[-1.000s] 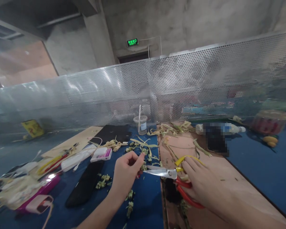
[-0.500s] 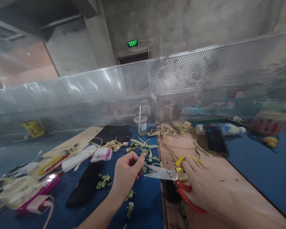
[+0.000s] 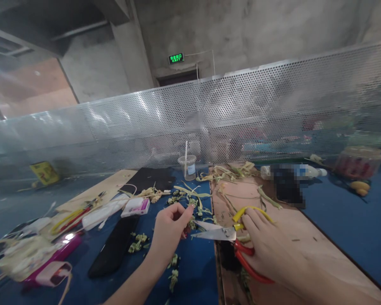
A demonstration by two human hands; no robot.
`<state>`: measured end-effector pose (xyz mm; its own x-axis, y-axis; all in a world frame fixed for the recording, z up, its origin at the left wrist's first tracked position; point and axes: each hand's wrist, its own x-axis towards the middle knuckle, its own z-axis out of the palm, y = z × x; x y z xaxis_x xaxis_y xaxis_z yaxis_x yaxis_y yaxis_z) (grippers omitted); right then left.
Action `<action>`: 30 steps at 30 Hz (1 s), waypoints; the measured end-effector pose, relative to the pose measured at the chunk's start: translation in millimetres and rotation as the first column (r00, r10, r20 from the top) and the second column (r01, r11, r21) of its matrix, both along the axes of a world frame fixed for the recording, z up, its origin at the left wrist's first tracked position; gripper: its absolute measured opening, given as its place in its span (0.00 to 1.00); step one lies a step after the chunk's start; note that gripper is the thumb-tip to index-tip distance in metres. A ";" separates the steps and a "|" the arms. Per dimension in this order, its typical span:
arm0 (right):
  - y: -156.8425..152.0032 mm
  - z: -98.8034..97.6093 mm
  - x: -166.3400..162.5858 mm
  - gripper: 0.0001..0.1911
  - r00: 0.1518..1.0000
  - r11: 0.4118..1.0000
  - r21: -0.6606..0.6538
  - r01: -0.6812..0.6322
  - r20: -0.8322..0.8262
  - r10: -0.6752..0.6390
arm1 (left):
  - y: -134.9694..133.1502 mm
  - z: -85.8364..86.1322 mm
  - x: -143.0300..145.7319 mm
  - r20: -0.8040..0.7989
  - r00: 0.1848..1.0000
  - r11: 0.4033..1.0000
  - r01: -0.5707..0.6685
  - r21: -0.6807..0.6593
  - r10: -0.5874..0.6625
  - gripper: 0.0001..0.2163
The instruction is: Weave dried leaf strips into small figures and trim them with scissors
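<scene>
My right hand (image 3: 263, 237) grips a pair of scissors (image 3: 216, 234) with one yellow and one red handle. Their blades stand slightly apart, tips pointing left at my left hand (image 3: 171, 224). My left thumb and forefinger are pinched together close to the blade tips; what they hold, if anything, is too small to make out. Small dried green plant pieces (image 3: 192, 223) show just beyond the fingertips. More clumps (image 3: 139, 242) lie on the blue table (image 3: 197, 271) left of and below my left wrist. Long pale dry leaves (image 3: 193, 192) lie past the hands.
On the left are a black phone (image 3: 114, 250), a pink-and-white box (image 3: 136, 206), a magenta object (image 3: 55, 256) and red-and-yellow handled tools (image 3: 71, 218). A plastic cup (image 3: 188, 168) with a straw stands ahead, before a perforated metal screen (image 3: 158, 114). Cardboard (image 3: 305, 237) and a bottle (image 3: 314, 172) lie right.
Almost nothing differs. The scissor blades have shifted very slightly, while both hands keep nearly the same places.
</scene>
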<state>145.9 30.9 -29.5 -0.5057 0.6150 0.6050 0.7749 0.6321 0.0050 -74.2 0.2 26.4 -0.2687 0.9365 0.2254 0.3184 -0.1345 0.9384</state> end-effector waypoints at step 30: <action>1.2 -2.5 0.7 0.08 1.000 0.990 0.138 0.003 0.022 -0.006 | 0.7 -1.4 -0.1 -0.022 1.000 0.998 -0.021 -0.063 0.020 0.18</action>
<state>146.5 32.1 -32.0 -0.5177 0.5286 0.6728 0.7761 0.6210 0.1092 -74.3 0.9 25.0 -0.2838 0.9434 0.1716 0.3407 -0.0681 0.9377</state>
